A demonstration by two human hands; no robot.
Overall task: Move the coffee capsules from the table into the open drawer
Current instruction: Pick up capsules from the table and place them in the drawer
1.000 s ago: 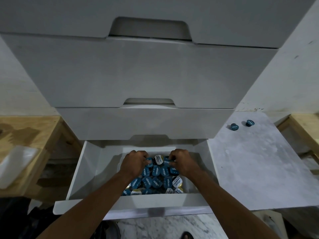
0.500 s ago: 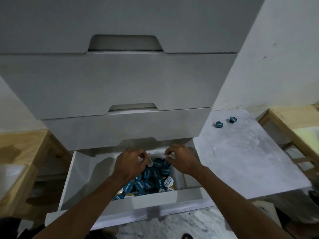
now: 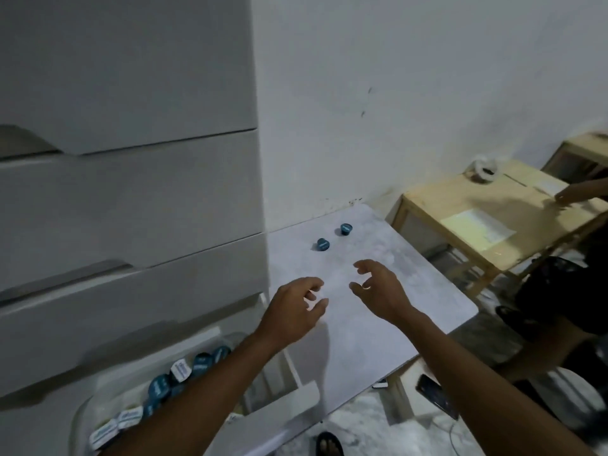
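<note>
drawer point(image 3: 297, 394): many capsules point(image 3: 179, 373) | table point(image 3: 411, 291): two capsules point(image 3: 334, 236) | hands empty

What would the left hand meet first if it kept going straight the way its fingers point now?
Probably the nearer blue capsule: the open left hand points up the grey table toward it, with bare tabletop between. Depth is hard to judge.

Both bare forearms reach forward and up from the lower edge of the view, roughly parallel. The left hand point(image 3: 293, 309) is held palm-down, its fingers loosely curled and spread apart, gripping nothing. The right hand point(image 3: 381, 288) sits just beside it, a little farther forward, thumb and fingers parted in an open claw, also empty. The two hands are near but not touching.
</note>
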